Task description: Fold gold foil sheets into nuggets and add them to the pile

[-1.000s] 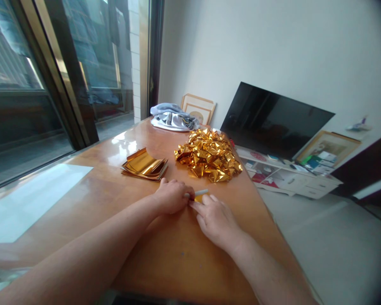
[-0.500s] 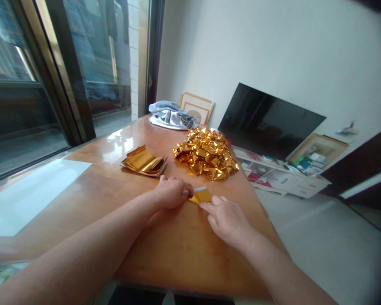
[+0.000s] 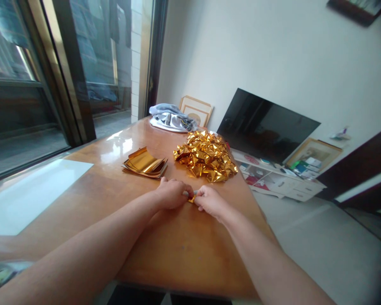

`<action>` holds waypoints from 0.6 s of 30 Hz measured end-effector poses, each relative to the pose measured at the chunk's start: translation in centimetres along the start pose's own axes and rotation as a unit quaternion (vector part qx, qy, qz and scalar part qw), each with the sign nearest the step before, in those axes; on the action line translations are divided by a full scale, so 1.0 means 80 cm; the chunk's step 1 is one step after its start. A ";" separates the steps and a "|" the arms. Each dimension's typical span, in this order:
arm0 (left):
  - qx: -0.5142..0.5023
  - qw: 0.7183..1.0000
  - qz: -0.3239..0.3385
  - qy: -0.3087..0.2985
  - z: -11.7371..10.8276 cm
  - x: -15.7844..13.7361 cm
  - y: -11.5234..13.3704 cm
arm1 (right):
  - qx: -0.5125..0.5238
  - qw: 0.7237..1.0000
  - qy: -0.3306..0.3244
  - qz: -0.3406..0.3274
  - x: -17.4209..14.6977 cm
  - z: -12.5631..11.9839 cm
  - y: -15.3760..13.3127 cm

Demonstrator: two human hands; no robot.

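Both hands meet over a small sheet of gold foil paper (image 3: 191, 199) on the wooden table (image 3: 165, 250), and most of it is hidden by fingers. My left hand (image 3: 174, 193) is closed on the paper's left side. Between the fingers shows a pale, thin stick-like strip (image 3: 195, 192); whether it is a separate stick or the paper's edge I cannot tell. My right hand (image 3: 210, 201) pinches the paper's right side. Beyond the left hand lies a stack of gold foil sheets (image 3: 145, 162). A heap of folded gold foil pieces (image 3: 206, 156) lies past the right hand.
Folded bluish-grey cloth (image 3: 171, 117) lies at the table's far end, with a framed picture (image 3: 197, 109) behind it. A pale sheet (image 3: 47, 192) covers part of the left side. A television (image 3: 266, 127) and a white cabinet (image 3: 282, 182) stand beyond the right edge.
My right hand has moved left and slightly up, closing in on my left hand. Its fingers now cover much of the gold paper that was showing. My left hand has stayed put.
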State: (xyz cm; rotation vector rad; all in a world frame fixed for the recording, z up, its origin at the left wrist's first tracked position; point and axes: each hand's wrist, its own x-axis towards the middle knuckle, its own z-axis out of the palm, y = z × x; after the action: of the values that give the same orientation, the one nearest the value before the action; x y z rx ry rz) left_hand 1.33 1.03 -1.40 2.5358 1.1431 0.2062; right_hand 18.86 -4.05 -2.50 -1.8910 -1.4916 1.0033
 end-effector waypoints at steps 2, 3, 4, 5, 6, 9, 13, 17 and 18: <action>-0.011 1.000 0.005 -0.006 0.001 0.001 -0.003 | -0.029 0.999 -0.014 0.007 0.008 0.003 0.002; -0.017 1.000 0.006 -0.009 0.002 0.002 -0.005 | -0.047 0.999 -0.023 0.007 0.010 0.003 0.002; -0.024 1.000 0.005 -0.014 0.002 0.003 -0.006 | -0.063 0.997 -0.033 0.007 0.012 0.003 0.002; -0.030 0.999 0.003 -0.018 0.002 0.003 -0.007 | -0.077 0.996 -0.043 0.007 0.014 0.002 0.001; -0.035 0.999 0.002 -0.023 0.001 0.004 -0.008 | -0.088 0.995 -0.054 0.010 0.015 0.002 0.000; -0.048 0.998 0.003 -0.032 -0.002 0.003 -0.007 | -0.107 0.992 -0.067 0.020 0.017 0.001 -0.006; -0.057 0.998 0.003 -0.033 -0.006 0.002 -0.006 | -0.136 0.988 -0.064 0.030 0.018 0.001 -0.014; -0.061 0.997 -0.003 -0.044 -0.007 0.005 -0.008 | -0.164 0.985 -0.053 0.023 0.021 0.002 -0.014; -0.065 0.997 -0.002 -0.046 -0.006 0.006 -0.008 | -0.159 0.986 -0.048 0.018 0.021 0.002 -0.013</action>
State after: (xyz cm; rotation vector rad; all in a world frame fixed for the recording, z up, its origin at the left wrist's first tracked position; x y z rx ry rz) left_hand 1.03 1.92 -1.19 2.4029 1.0655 0.1564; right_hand 18.34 -2.14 -2.18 -2.1206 -1.7671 0.9274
